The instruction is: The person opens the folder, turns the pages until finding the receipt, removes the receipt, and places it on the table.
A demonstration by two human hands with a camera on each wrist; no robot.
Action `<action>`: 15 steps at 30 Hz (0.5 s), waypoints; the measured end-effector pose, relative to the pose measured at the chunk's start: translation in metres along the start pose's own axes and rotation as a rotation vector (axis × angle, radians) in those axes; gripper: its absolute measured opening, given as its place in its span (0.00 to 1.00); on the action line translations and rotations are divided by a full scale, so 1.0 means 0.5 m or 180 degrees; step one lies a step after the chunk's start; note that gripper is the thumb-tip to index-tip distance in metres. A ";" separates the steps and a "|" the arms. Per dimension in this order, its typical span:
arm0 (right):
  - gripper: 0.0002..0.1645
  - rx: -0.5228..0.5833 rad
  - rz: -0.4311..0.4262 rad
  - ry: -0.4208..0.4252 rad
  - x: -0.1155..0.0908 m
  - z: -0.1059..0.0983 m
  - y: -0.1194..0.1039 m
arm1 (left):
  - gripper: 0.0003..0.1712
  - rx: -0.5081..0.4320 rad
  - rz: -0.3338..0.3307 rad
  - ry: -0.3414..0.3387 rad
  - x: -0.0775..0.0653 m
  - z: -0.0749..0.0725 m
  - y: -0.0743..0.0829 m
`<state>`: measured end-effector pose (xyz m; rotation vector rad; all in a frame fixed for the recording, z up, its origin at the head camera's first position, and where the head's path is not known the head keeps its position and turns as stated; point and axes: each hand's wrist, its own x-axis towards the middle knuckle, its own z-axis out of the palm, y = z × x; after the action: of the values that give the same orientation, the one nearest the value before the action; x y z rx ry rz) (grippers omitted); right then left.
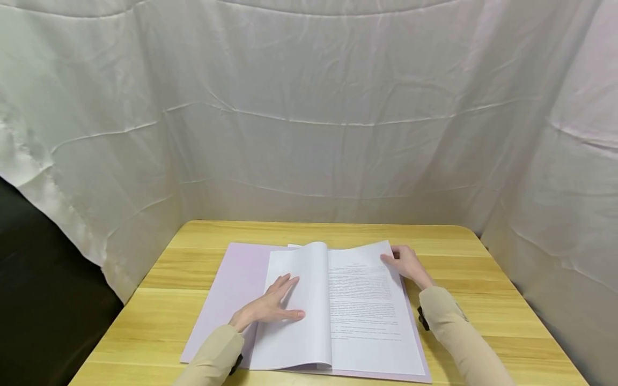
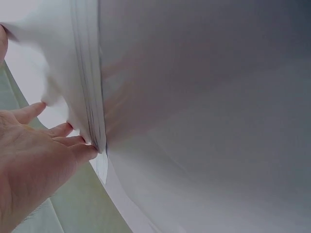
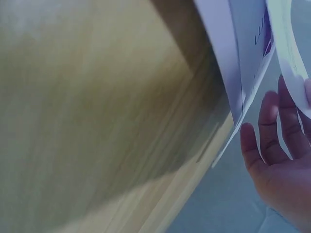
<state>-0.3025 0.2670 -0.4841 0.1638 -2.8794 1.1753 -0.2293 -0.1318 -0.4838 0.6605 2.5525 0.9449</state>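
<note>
A lilac folder (image 1: 241,273) lies spread on the table with white pages in it. Its left-hand page (image 1: 309,300) curves up at the fold, and my left hand (image 1: 270,310) rests on it with fingers straight and spread. In the left wrist view the fingertips of the left hand (image 2: 43,160) touch the paper beside a layered page edge (image 2: 90,77). At the upper right corner of the printed page (image 1: 362,300), my right hand (image 1: 407,264) pinches the paper. The right wrist view shows that raised sheet (image 3: 286,53) between thumb and fingers of the right hand (image 3: 282,155).
The wooden table (image 1: 159,300) has rounded far corners. Pale cloth (image 1: 338,150) hangs behind it and along both sides. Something black (image 1: 43,300) shows at the left, past the cloth's edge.
</note>
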 end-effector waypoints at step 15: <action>0.33 0.0746 0.0154 -0.0534 -0.048 -0.011 -0.028 | 0.57 -0.0082 0.0051 0.0026 -0.008 -0.005 0.008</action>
<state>-0.2770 0.2628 -0.4719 0.2081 -2.8895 1.5797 -0.2261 -0.1325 -0.4788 0.6719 2.5414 0.9858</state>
